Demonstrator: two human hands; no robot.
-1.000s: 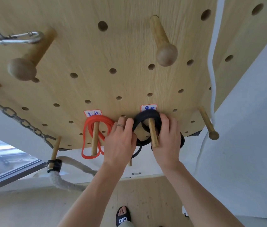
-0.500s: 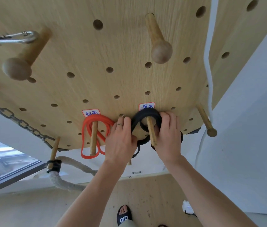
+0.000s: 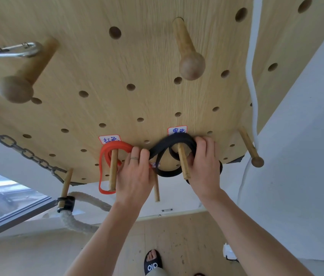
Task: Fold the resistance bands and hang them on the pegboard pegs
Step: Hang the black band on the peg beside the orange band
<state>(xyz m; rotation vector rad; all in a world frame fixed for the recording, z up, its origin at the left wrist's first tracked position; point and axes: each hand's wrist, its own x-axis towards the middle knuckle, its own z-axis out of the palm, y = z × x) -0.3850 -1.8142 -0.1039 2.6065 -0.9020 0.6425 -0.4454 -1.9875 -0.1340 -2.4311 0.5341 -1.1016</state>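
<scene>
Shifted leftward, left hand (image 3: 135, 177) and right hand (image 3: 204, 165) still grip the black band (image 3: 169, 145) over its peg (image 3: 183, 164).

White wall (image 3: 300, 176), wooden floor (image 3: 177, 236), window (image 3: 8, 202)

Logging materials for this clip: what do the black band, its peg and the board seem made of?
Black band: looks like matte rubber or latex; flat strap bending in soft loops. Peg: bare pale wood, apparently a plain dowel. Pegboard: light wood or wood-look laminate; grain lines show, which one is unclear.

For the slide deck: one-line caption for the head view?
Both hands, left and right, loop a folded black band over its peg; red band hangs alongside.
</scene>
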